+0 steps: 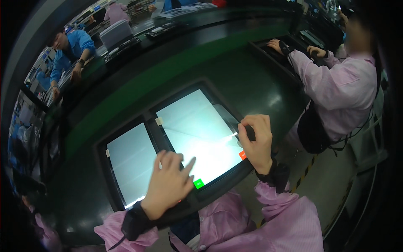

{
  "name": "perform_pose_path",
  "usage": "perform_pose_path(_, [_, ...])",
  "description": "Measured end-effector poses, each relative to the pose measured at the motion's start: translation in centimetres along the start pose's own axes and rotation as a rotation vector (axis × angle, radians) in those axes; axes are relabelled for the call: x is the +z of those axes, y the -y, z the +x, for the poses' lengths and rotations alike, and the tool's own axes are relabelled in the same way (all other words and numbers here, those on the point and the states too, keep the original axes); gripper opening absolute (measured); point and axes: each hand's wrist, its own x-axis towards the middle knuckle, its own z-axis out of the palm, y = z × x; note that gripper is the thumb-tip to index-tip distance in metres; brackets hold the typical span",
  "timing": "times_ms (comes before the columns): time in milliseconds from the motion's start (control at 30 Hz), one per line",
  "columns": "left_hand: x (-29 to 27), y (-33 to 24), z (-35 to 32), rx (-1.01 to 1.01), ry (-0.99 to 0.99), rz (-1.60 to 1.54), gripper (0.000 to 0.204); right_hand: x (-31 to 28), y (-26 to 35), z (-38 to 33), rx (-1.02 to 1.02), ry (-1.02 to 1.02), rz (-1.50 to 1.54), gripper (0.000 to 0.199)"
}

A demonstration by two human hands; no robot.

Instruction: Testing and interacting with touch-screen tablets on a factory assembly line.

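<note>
Two lit panels lie side by side in a dark tray [152,135] in front of me. The right lit panel [197,130] glows bright white, with a green square and a red square at its near edge. The left lit panel [132,161] is dimmer. My left hand [170,180] hovers over the near part between the panels, fingers spread and slightly blurred, holding nothing visible. At the right panel's right edge, my right hand [258,140] is closed in a pinch. A clear film [225,114] sticks out past that edge and runs to its fingertips.
The tray rests on a dark green work surface [84,185]. To the right, a co-worker in pink [336,84] works at another dark tray [270,52]. Across the bench, a person in blue [69,50] leans over a table near a pale bin [115,35].
</note>
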Motion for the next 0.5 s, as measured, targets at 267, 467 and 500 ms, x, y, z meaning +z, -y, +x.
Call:
perform_pose_path(267, [-4.3,5.3,-9.0,-0.458,-0.230,-0.096,0.037,-0.4,0.5,-0.6,0.036,0.059,0.111,0.013])
perform_pose_path(467, [-0.1,13.7,-16.7,-0.789,-0.634,-0.072,0.025,-0.3,9.6,-2.1,-0.298,0.411,0.047,0.024])
perform_pose_path(500, [1.5,15.2,-18.0,-0.845,-0.636,-0.046,0.025,0.8,11.2,-2.6,-0.355,0.542,0.107,0.028])
